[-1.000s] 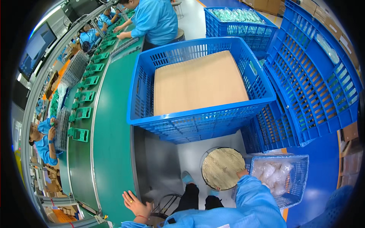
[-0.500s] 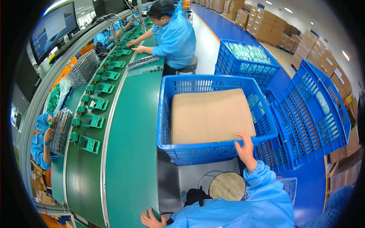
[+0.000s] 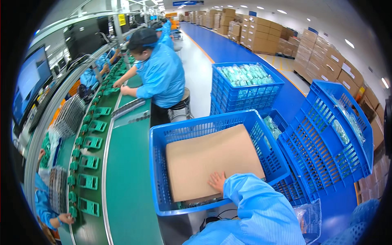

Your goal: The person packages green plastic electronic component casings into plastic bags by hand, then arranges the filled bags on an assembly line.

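Note:
My right hand (image 3: pixel 217 182) lies on a brown cardboard sheet (image 3: pixel 210 157), fingers spread and pointing away from me. The sheet sits inside a large blue plastic crate (image 3: pixel 179 212) and covers most of what is in it. Dark and green items show in a narrow gap along the near edge, too small to name. The crate stands at the right edge of a green workbench (image 3: pixel 134 175). My left hand is out of sight.
Green plastic housings (image 3: pixel 88 181) line the conveyor (image 3: pixel 81 220) on the left. A person in blue (image 3: pixel 161 77) sits ahead at the line. Behind my crate, another blue crate (image 3: pixel 247 92) holds green bagged items. An empty-looking tilted crate (image 3: pixel 322 139) leans at the right, near stacked cartons (image 3: pixel 322 57).
My right hand has moved from the crate's near right rim onto the cardboard. The sheet now sits askew, with a gap at its near edge. My left hand has left the view.

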Available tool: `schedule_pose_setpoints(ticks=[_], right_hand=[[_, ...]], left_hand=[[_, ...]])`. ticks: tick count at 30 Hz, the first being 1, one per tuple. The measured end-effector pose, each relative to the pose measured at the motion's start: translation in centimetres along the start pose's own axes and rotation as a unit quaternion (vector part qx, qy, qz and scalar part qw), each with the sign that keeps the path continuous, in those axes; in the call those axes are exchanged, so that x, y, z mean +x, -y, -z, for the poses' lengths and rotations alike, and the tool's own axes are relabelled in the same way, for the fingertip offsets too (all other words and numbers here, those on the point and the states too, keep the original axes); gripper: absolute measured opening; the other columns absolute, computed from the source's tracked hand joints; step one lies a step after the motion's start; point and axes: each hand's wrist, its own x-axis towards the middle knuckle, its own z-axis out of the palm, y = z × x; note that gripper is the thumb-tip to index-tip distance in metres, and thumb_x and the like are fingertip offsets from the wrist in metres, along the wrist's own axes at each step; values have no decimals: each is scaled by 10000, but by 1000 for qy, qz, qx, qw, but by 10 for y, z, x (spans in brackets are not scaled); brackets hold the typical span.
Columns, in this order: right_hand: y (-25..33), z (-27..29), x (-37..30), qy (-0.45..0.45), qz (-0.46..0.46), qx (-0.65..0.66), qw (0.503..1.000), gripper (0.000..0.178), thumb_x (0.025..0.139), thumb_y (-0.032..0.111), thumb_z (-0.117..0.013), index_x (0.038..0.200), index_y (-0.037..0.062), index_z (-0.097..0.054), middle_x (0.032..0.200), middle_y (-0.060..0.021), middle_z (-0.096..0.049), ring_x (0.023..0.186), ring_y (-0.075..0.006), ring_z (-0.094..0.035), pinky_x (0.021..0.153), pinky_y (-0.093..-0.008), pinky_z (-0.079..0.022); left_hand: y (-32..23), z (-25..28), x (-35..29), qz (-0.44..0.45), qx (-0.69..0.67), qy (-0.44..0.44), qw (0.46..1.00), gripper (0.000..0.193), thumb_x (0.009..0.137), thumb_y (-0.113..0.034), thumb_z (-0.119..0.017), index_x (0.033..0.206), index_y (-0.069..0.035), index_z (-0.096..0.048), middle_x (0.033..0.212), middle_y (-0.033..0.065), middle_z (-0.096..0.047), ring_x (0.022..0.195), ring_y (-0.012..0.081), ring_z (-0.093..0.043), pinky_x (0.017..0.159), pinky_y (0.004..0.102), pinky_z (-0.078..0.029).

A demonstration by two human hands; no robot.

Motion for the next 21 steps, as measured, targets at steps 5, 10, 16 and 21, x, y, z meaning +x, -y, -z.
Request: schedule_pose_setpoints(ticks=[5, 10, 16, 21], right_hand=[[15, 39, 11, 89, 53, 4, 995, 844, 691, 342, -666, 1415, 216, -250, 1472, -206, -174, 1338, -445, -168, 900, -749, -213], [-2, 17, 1, 39, 39, 47, 997, 593, 859, 282, -457, 1411, 205, -255, 1475, -192, -174, 1342, -435, -162, 888, -749, -231], [-56, 35, -25, 169, -33, 58, 983, 531, 889, 255, -385, 1402, 197, -262, 1490, -176, -125, 1345, -422, -163, 908, -740, -210], [-85, 16, -66, 200, -158, 38, 966, 541, 888, 288, -385, 1405, 200, -250, 1491, -176, -118, 1343, -447, -138, 914, -738, -201]], left_hand=[[-109, -5, 79, -115, -64, 8, 991, 436, 751, -234, -681, 1096, 5, -561, 1077, 248, -536, 1046, 405, -493, 913, 457, -405], [-156, -31, 128, -250, -57, 101, 961, 381, 789, -211, -645, 1093, 3, -562, 1096, 245, -535, 1041, 404, -502, 892, 453, -422], [-144, -116, 170, -349, -133, 141, 917, 365, 775, -244, -651, 1065, -31, -590, 1083, 224, -554, 1020, 385, -518, 878, 445, -431], [-176, -133, 198, -537, -127, 102, 828, 299, 737, -160, -672, 1008, -51, -609, 1036, 184, -577, 959, 361, -545, 841, 438, -447]])
